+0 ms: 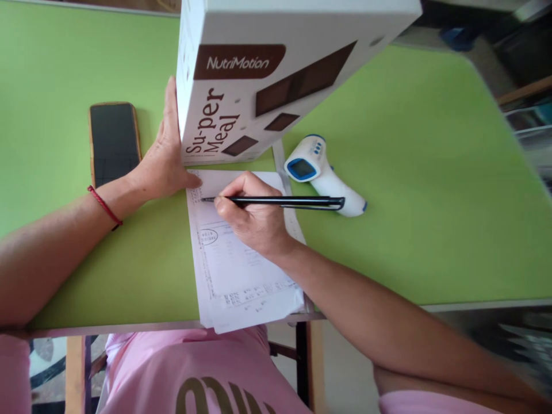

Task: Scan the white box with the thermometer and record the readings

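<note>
My right hand [256,215] is closed around a black pen [297,200], its tip at the upper left of a written paper sheet [233,264]. The sheet lies on a small stack of papers. My left hand [168,155] is open, with its fingers stretched along the left side of a tall white box [241,115] marked "NutriMotion Su-per Meal". Its thumb rests at the paper's top left corner. The box stands upright just beyond the papers.
A white and blue infrared thermometer [328,175] lies right of the papers. A phone [114,144] in a brown-edged case lies behind my left forearm. Everything sits on a green table [431,201], whose front edge runs close to my body.
</note>
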A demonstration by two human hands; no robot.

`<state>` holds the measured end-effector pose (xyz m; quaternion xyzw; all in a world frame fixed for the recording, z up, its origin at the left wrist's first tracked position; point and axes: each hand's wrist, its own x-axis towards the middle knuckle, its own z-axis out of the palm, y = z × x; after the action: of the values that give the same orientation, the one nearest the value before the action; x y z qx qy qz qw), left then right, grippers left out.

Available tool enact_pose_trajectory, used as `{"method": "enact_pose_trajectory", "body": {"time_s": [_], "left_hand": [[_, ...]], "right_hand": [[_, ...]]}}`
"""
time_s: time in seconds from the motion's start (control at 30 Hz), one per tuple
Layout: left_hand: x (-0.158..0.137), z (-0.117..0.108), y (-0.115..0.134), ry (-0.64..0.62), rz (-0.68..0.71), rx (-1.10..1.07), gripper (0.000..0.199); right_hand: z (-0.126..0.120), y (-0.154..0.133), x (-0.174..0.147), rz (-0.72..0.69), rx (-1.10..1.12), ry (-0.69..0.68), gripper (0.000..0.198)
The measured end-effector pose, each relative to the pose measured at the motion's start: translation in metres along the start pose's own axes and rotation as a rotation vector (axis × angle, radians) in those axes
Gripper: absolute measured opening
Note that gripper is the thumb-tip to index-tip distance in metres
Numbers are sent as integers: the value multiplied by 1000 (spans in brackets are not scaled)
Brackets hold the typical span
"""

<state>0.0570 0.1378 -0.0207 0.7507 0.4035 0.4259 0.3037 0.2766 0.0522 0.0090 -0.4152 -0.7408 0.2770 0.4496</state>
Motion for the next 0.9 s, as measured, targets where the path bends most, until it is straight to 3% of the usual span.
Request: {"method": "enact_pose_trajectory", "body": {"time_s": [0.2, 0.3, 0.5, 0.6, 0.77, 0.9], "left_hand": [[0, 1, -5, 5, 8, -36, 151], [0, 1, -2, 23, -3, -51, 150], [-1, 2, 5, 43, -26, -88, 145], [-1, 4, 5, 55, -33, -100, 141], [-2, 2, 0, 1, 12, -50, 143], [-2, -1, -12, -13, 55, 1, 136]], "right_hand": [[0, 0, -1, -16, 13, 16, 20], [-1, 0, -4, -39, -21, 104, 20], [-20, -11, -3, -277, -288, 191, 6], [-37, -12, 3, -413, -444, 125, 11], [-65, -9, 5, -339, -826, -53, 22], [-75, -12, 1, -307, -869, -312, 28]]}}
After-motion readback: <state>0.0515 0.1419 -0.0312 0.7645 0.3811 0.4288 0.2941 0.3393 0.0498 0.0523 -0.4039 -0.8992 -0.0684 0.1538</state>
